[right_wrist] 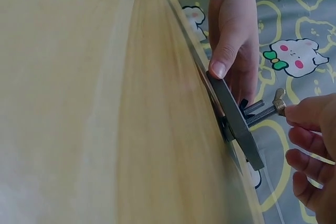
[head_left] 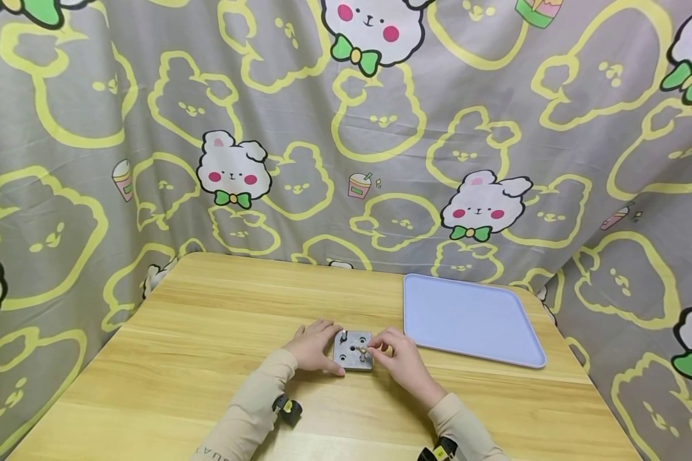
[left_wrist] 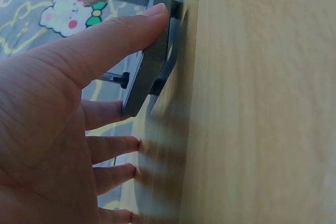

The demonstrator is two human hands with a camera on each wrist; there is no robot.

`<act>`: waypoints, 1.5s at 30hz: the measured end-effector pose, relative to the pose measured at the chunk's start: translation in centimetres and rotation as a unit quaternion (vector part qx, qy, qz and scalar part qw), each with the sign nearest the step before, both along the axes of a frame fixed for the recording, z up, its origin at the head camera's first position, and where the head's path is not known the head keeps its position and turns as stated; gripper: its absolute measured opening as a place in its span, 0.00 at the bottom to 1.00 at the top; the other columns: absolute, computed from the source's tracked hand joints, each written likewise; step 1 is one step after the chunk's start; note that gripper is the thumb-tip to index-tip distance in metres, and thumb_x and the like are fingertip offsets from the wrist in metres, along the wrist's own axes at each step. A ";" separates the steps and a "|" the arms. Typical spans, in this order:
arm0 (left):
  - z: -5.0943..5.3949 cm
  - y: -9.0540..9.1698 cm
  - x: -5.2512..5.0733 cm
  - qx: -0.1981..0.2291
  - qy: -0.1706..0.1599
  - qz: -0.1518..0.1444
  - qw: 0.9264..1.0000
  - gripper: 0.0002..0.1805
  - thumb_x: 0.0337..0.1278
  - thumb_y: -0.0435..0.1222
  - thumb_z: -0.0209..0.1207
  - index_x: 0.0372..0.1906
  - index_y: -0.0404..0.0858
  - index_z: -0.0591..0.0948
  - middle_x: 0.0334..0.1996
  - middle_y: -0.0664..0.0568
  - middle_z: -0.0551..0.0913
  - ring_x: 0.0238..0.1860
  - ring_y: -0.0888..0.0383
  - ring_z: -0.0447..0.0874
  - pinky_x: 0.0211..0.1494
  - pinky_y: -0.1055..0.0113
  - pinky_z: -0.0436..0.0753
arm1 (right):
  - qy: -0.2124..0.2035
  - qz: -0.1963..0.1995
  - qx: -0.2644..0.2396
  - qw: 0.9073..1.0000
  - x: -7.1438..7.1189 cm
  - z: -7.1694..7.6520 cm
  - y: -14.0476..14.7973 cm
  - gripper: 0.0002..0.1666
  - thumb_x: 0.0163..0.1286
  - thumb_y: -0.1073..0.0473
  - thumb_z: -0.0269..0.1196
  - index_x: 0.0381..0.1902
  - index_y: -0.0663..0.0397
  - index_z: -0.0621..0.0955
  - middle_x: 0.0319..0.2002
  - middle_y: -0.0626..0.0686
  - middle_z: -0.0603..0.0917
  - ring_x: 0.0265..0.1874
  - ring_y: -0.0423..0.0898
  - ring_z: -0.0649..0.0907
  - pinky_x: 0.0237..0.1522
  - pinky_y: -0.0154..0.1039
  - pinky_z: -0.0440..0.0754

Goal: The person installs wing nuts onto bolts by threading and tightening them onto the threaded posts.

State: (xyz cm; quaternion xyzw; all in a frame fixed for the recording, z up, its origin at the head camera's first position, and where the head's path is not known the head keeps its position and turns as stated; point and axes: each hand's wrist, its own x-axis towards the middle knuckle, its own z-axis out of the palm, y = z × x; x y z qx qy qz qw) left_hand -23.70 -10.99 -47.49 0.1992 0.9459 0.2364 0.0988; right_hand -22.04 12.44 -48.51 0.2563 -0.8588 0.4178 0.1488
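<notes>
A grey square metal plate (head_left: 346, 360) with several holes lies near the table's front middle. My left hand (head_left: 314, 347) grips it from the left, thumb on the near edge and index finger at the far edge; its other fingertips touch the table. Two threaded bolts stand up from the plate. On the right one (right_wrist: 261, 115), a brass-coloured wing nut (right_wrist: 280, 102) sits at the top end. My right hand (head_left: 402, 360) pinches this wing nut between thumb and fingertips. The other bolt (head_left: 344, 334), at the far left corner, has a black nut at its base (left_wrist: 124, 80).
A pale blue tray (head_left: 467, 314) lies at the table's back right, beyond my right hand. The wooden table (head_left: 207, 307) meets a patterned grey curtain (head_left: 300, 128) behind it. Black feet (left_wrist: 156, 87) hold the plate slightly off the tabletop.
</notes>
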 end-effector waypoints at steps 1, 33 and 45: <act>0.0 0.0 0.0 -0.001 0.000 0.000 1.000 0.53 0.35 0.58 0.73 0.70 0.41 0.66 0.72 0.39 0.64 0.75 0.39 0.57 0.73 0.31 0.52 | 0.001 0.000 0.002 1.000 0.0 0.0 0.0 0.06 0.59 0.63 0.69 0.29 0.46 0.84 0.30 0.42 0.82 0.29 0.48 0.80 0.26 0.28 0.75; 0.2 0.0 0.0 0.001 0.001 -0.004 1.000 0.53 0.38 0.60 0.71 0.71 0.40 0.66 0.72 0.39 0.64 0.75 0.38 0.55 0.73 0.31 0.52 | 0.004 0.000 0.025 1.000 0.1 0.2 0.1 0.04 0.59 0.63 0.69 0.31 0.49 0.85 0.30 0.43 0.82 0.31 0.47 0.81 0.29 0.29 0.77; -0.1 0.0 -0.1 -0.005 0.004 -0.003 1.000 0.53 0.38 0.61 0.71 0.71 0.41 0.66 0.72 0.39 0.64 0.75 0.39 0.56 0.73 0.31 0.52 | 0.010 -0.001 0.038 0.999 0.2 0.1 0.0 0.03 0.59 0.60 0.70 0.30 0.46 0.84 0.31 0.41 0.83 0.32 0.44 0.81 0.31 0.32 0.79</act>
